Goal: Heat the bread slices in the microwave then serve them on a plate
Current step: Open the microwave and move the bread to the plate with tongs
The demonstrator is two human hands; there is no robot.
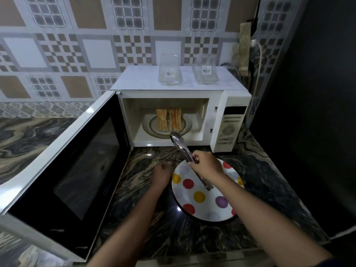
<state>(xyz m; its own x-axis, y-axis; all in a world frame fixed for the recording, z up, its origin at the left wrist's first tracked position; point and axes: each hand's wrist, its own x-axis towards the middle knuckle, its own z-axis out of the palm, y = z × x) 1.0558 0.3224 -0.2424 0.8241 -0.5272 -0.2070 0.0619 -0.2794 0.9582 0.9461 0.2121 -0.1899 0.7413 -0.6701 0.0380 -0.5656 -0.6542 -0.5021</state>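
Marbled counter (260,170), open microwave door (67,166), seemingly empty glasses (170,71) above, tongs (181,146) gripped

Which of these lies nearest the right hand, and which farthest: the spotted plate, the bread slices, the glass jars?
1. Spotted plate, just beneath the right hand gripping the tongs.
2. Bread slices, ahead, standing inside the open microwave.
3. Glass jars, farthest back, on the microwave's top.
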